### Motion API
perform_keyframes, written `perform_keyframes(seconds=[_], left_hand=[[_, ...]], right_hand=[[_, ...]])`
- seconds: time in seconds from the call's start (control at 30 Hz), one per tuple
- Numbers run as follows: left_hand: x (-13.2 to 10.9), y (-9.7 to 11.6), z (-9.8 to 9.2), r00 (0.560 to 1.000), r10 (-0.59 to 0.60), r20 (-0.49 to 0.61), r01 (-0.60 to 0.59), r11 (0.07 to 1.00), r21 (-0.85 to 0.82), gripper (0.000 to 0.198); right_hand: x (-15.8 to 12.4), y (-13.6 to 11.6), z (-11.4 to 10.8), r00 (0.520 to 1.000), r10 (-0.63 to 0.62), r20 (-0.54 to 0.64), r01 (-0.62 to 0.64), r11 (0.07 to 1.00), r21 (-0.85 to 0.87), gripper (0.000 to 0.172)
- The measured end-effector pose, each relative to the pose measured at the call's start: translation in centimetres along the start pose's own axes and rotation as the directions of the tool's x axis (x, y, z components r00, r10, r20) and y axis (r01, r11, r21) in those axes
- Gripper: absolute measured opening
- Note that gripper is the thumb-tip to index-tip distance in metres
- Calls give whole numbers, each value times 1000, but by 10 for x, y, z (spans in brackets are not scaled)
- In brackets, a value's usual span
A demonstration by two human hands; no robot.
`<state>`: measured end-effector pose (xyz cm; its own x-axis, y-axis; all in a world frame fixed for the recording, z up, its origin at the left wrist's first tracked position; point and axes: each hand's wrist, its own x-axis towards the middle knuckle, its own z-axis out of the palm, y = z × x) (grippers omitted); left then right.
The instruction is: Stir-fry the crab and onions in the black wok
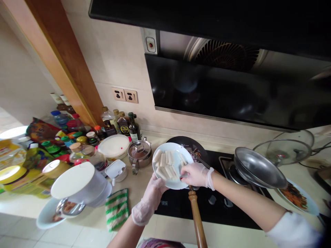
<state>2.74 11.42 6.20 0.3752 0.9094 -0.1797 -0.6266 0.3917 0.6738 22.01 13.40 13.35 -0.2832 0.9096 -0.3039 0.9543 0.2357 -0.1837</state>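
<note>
My left hand (151, 196), in a clear glove, grips the near left rim of a pale plate (160, 151) that is tilted over the stove. White stick-shaped food pieces (165, 163) lie on it. My right hand (195, 175), also gloved, has its fingers closed at the plate's right side, by the food; what they hold is hidden. Behind the plate sits a dark wok (178, 139), partly covered, with dark bits of food in it. A dark utensil shaft (203, 161) runs from the wok behind my right hand. The wok's wooden handle (198, 220) points toward me.
A steel pan (258, 167) stands on the right burner, with a glass lid (284, 151) behind and a plate of cooked food (294, 198) beside it. Left are a steel pot (139, 153), a striped cloth (117, 210), a white lidded container (77, 182) and several bottles. The range hood (219, 93) hangs above.
</note>
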Motion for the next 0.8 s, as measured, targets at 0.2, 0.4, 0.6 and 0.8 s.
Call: perform_keyframes(seconds=[0.2,0.4,0.6,0.8], left_hand=[[0,-2,2,1000,3,-13,-4,1000,-24,55],[-6,5,0,996,4,-84,0,999,43,66],[-16,9,5,998,5,-61,1,996,87,73],[-24,6,9,999,-31,-21,32,998,46,65]], right_hand=[[5,-9,9,1000,-3,11,4,998,-59,15],[8,21,-19,996,89,-24,-92,978,-189,14],[38,34,-30,962,113,-247,-165,966,-201,30],[62,31,-20,961,46,-272,-94,982,-166,27]])
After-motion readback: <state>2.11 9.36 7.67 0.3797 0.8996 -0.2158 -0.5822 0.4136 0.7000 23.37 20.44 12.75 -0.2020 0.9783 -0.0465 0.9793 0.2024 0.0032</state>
